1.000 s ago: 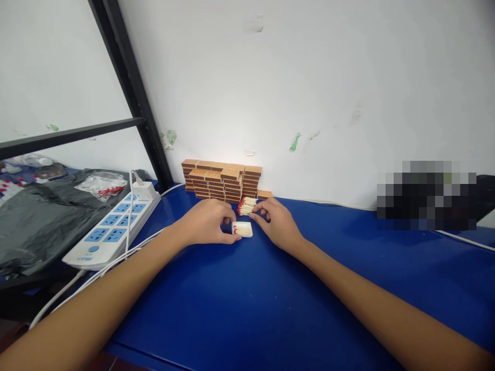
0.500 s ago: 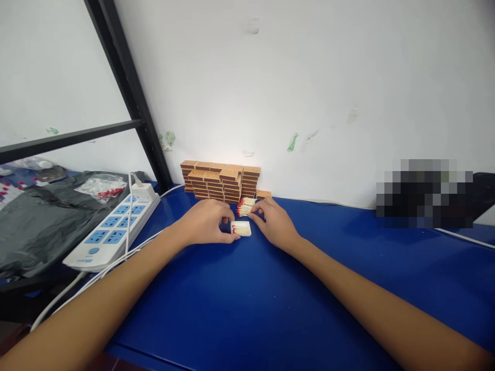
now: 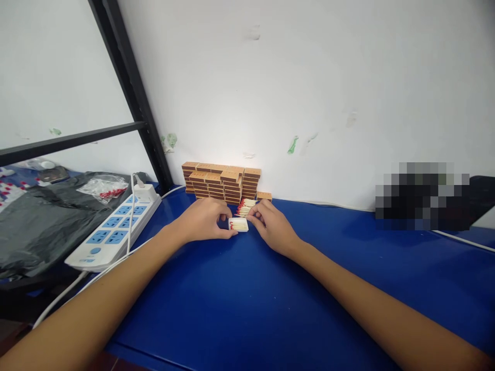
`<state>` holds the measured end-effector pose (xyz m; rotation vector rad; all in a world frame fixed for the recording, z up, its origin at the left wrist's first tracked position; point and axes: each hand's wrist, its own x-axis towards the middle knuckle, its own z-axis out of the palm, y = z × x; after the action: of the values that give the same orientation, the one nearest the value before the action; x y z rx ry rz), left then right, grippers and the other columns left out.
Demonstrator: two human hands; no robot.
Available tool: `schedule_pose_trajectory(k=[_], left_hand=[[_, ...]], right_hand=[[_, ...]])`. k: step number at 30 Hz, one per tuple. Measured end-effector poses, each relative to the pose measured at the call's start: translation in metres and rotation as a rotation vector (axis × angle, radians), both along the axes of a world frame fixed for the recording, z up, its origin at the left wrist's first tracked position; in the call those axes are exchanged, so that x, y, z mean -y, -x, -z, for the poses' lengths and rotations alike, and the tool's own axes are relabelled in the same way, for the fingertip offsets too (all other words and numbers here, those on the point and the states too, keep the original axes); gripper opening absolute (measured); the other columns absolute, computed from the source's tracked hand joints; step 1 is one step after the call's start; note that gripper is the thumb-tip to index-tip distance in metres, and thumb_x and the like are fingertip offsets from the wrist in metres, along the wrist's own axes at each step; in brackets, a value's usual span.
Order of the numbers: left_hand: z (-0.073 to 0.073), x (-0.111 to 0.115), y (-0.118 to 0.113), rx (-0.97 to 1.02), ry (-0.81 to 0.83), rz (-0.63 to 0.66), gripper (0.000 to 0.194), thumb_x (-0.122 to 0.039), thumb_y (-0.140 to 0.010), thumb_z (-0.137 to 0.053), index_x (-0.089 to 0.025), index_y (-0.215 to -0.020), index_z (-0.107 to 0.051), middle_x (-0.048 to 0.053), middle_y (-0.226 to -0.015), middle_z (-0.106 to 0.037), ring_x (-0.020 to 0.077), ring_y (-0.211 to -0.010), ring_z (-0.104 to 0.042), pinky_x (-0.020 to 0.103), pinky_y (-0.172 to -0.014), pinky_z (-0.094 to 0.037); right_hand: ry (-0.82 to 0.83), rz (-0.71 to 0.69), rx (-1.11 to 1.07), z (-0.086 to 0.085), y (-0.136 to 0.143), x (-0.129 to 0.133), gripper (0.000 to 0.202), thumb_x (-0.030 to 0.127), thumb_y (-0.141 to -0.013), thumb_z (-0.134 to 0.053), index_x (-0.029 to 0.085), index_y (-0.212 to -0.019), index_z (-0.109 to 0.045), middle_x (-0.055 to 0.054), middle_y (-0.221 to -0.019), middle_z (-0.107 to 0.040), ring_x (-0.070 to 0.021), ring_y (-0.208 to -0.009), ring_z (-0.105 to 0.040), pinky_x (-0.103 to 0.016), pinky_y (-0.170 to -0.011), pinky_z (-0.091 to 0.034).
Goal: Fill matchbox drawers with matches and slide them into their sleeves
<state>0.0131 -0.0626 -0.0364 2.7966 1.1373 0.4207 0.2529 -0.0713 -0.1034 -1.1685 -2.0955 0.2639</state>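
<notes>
A small white tray [image 3: 243, 221] with several red-tipped matches inside rests on the blue table. Thumb and fingers of my left hand [image 3: 207, 220] grip its left end. Just behind the tray is a loose pile of matches [image 3: 246, 205], red heads to the left. My right hand [image 3: 271, 225] is at the right side of that pile, its thumb and index finger pinched on a match near the tray. Stacks of brown matchboxes [image 3: 216, 181] stand behind my left hand against the wall, and a single matchbox [image 3: 264, 196] lies right of them.
A white power strip [image 3: 116, 226] with cables lies at the left, beside dark plastic sheeting [image 3: 50, 221] and a clear bag [image 3: 101, 186]. A black metal frame [image 3: 127, 77] rises there. A blurred dark object [image 3: 421, 201] is at the right back.
The tray and my left hand have shifted slightly left and back. My right fingertips have moved a little left, closer to the tray.
</notes>
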Motion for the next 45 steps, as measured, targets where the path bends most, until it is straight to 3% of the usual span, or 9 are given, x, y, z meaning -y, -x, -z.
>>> schedule_pose_trajectory(k=[4,19,24,28,36,45], left_hand=[[0.002,-0.002,0.001,-0.014,-0.024,-0.011,0.031,-0.048,-0.083,-0.077,-0.019,-0.093,-0.078,0.002,-0.083,-0.071,0.0161,-0.074,-0.063,0.027,-0.064,-0.04],[0.007,-0.007,0.003,-0.008,-0.045,0.001,0.031,-0.05,-0.084,-0.075,-0.02,-0.092,-0.077,0.001,-0.082,-0.071,0.0152,-0.073,-0.063,0.028,-0.063,-0.04],[0.003,-0.006,0.004,-0.006,-0.048,0.002,0.03,-0.049,-0.083,-0.076,-0.019,-0.09,-0.077,0.002,-0.082,-0.072,0.0154,-0.073,-0.064,0.028,-0.064,-0.041],[0.002,-0.002,0.001,-0.012,-0.013,-0.002,0.031,-0.049,-0.082,-0.076,-0.019,-0.09,-0.078,0.003,-0.082,-0.072,0.0161,-0.073,-0.063,0.027,-0.064,-0.042],[0.0,0.002,-0.002,-0.017,0.0,0.009,0.03,-0.047,-0.081,-0.077,-0.018,-0.088,-0.077,0.003,-0.081,-0.071,0.0161,-0.072,-0.063,0.027,-0.064,-0.042],[0.011,0.015,-0.016,-0.013,0.058,0.104,0.031,-0.05,-0.081,-0.076,-0.019,-0.085,-0.076,0.001,-0.082,-0.07,0.0154,-0.073,-0.062,0.028,-0.066,-0.042]], right_hand=[[-0.072,-0.062,0.082,0.0,0.003,0.005,0.006,0.021,-0.105,-0.055,0.02,-0.101,-0.06,-0.005,-0.105,-0.06,-0.0186,-0.091,-0.06,-0.03,-0.078,-0.047],[-0.187,-0.035,0.157,0.004,0.004,0.007,0.01,0.024,-0.106,-0.054,0.02,-0.104,-0.063,-0.006,-0.106,-0.062,-0.0184,-0.09,-0.063,-0.03,-0.076,-0.049],[-0.098,0.098,0.053,0.004,0.0,0.001,0.01,0.026,-0.103,-0.057,0.02,-0.107,-0.065,-0.007,-0.106,-0.061,-0.0192,-0.09,-0.063,-0.032,-0.079,-0.051],[0.001,0.127,0.076,0.005,-0.002,-0.004,0.007,0.024,-0.1,-0.062,0.021,-0.102,-0.067,-0.006,-0.105,-0.06,-0.0184,-0.087,-0.062,-0.032,-0.079,-0.05],[0.022,0.151,0.121,0.004,-0.001,-0.003,0.006,0.024,-0.1,-0.063,0.02,-0.102,-0.068,-0.005,-0.105,-0.059,-0.0172,-0.085,-0.06,-0.03,-0.075,-0.046],[-0.003,0.099,0.151,0.002,-0.002,-0.003,0.011,0.019,-0.101,-0.06,0.022,-0.107,-0.069,-0.005,-0.106,-0.058,-0.0172,-0.088,-0.059,-0.03,-0.078,-0.046]])
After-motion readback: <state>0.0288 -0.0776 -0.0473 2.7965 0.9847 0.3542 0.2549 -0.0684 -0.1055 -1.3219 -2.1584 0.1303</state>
